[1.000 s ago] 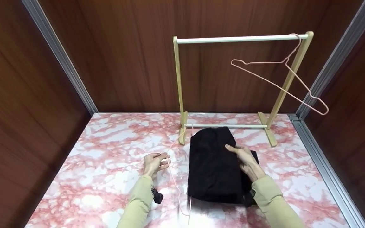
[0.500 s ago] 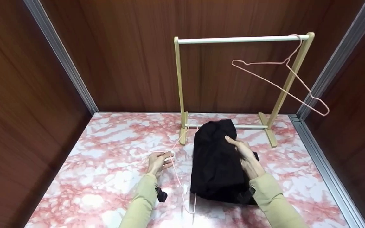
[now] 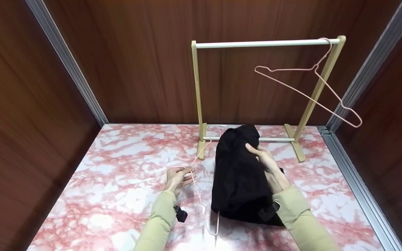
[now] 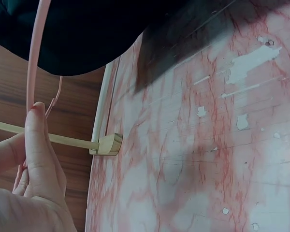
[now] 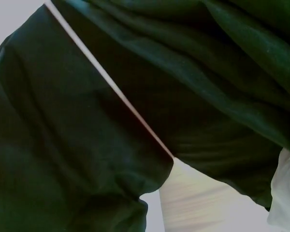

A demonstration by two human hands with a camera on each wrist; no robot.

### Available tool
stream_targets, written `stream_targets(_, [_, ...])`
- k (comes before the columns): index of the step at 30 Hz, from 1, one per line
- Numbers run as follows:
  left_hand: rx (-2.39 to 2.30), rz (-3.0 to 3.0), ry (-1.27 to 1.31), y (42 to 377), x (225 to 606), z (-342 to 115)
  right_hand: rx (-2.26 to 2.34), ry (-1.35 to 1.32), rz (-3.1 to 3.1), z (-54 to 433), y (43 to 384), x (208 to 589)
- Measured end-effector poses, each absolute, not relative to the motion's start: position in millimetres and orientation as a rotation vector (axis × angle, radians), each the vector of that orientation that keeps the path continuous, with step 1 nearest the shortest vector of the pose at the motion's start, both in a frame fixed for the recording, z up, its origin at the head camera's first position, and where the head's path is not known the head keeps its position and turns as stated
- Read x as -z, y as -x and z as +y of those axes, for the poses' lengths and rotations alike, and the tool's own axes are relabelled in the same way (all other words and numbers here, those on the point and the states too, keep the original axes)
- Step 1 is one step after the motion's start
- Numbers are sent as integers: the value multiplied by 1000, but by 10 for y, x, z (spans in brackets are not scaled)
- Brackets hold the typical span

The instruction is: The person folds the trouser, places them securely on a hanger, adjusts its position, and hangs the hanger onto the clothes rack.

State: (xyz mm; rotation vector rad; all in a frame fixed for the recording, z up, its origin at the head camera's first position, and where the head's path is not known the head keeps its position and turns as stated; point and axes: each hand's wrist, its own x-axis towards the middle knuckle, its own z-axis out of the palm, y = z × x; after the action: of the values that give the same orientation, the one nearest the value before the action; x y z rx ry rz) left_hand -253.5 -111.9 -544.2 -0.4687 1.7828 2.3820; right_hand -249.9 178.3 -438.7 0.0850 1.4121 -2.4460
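In the head view, my left hand (image 3: 177,179) pinches a thin pink clothes hanger (image 3: 196,188) near its neck, and the hanger is turned on its side. A black cloth garment (image 3: 237,174) hangs folded over the hanger's long bar. My right hand (image 3: 270,169) grips the garment's right side, thumb on top and the other fingers hidden beneath the cloth. The left wrist view has the pink hanger (image 4: 35,58) rising from between thumb and fingers. From the right wrist, the pink bar (image 5: 108,79) runs between layers of the black cloth (image 5: 53,121).
Behind the hands stands a small garment rack with a white top rail (image 3: 257,44) and wooden legs. A second pink hanger (image 3: 291,87) hangs at its right end. Brown wood-grain panels enclose the red-and-white marbled table (image 3: 117,174) at the back and sides.
My left hand and the hanger have shifted slightly right. The garment's far end has moved up toward the rack, its left edge has drawn right, and my right hand has moved a little away from me.
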Motion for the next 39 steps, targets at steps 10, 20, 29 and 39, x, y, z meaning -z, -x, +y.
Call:
stream_targets(10, [-2362, 1789, 465, 2515, 5443, -1008, 2420, 1, 1506, 1615, 2528, 4347])
stream_targets(20, [-2383, 1771, 489, 2500, 5538, -1016, 2423, 7, 1554, 1597, 2515, 4305])
stream_targets(29, [-2454, 1709, 598, 2504, 5564, -1237, 2448, -75, 1502, 2005, 2491, 4406])
stream_targets(39, [-2468, 1702, 575, 2480, 5588, -1323, 2329, -156, 1696, 2505, 2628, 5000])
